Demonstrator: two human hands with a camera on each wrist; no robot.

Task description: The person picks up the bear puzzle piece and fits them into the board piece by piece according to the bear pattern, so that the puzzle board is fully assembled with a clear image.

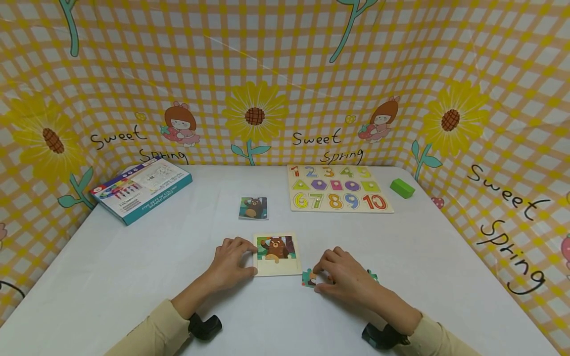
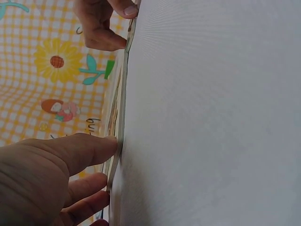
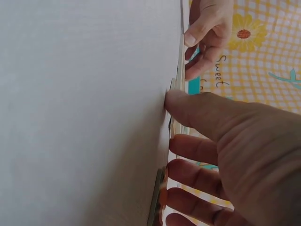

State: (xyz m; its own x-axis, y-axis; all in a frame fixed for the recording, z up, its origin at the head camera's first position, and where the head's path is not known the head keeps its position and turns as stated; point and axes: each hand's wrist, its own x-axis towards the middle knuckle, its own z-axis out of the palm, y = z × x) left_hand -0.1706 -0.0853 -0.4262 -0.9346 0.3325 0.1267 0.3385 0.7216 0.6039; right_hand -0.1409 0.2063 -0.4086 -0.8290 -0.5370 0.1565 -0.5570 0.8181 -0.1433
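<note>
On the white table a square wooden puzzle board [image 1: 277, 268] shows a brown bear in its upper part; its lower part is bare wood. My left hand [image 1: 231, 262] rests at its left edge, with thumb and index fingertips against the side. Right of the board, my right hand [image 1: 345, 277] pinches a green and brown jigsaw piece [image 1: 307, 279] between thumb and index finger, low over the table. Another jigsaw piece [image 1: 373, 275] peeks out beyond that hand, which partly hides the pieces under it. In the right wrist view the thumb [image 3: 188, 106] touches the piece's edge.
A bear picture card [image 1: 254, 208] lies behind the board. Further back are a wooden number and shape board [image 1: 340, 202], a green block [image 1: 403, 188] and, at the left, a flat teal-edged box [image 1: 142, 190]. Checked cloth [image 1: 285, 59] with sunflowers hangs around the table's back and sides.
</note>
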